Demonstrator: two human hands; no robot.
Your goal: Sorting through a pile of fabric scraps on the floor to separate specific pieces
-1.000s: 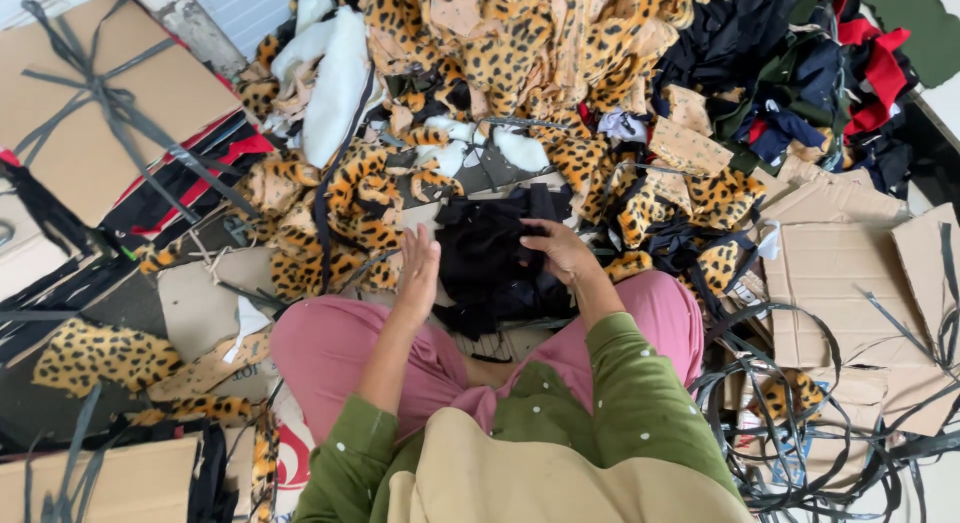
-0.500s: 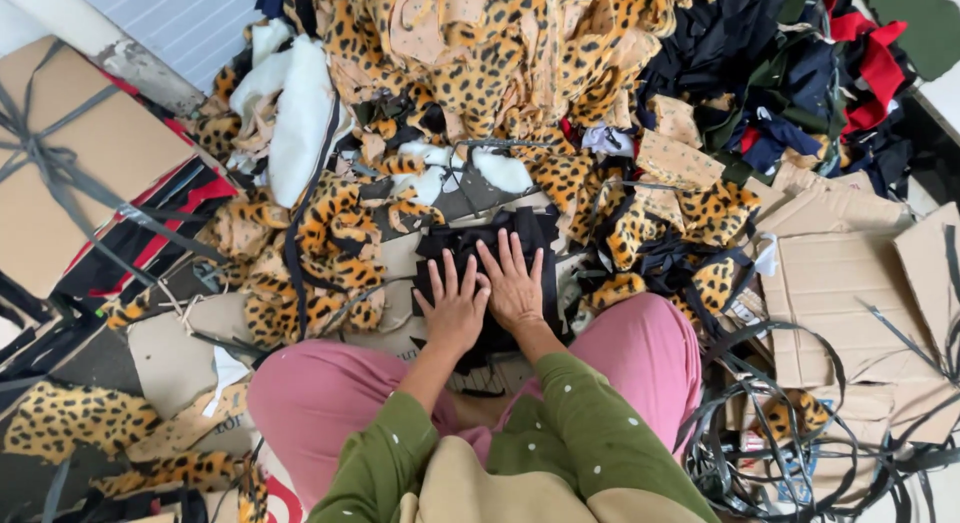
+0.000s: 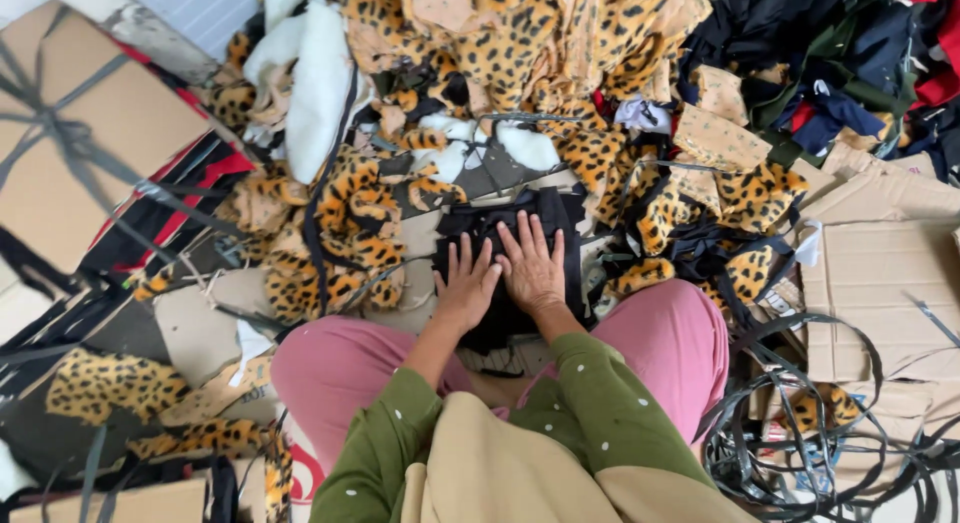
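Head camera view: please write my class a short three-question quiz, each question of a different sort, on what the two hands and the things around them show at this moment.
1. True or false: both hands lie flat, fingers spread, on the black fabric.
2. Multiple choice: what lies right of the person's knee? A) coiled black strapping B) a metal bucket C) a broom.
3. Short answer: what pattern marks most of the fabric pile beyond the hands?

Key
1. True: the left hand and right hand press side by side on it, gripping nothing.
2. A.
3. Leopard spots, tan and black.
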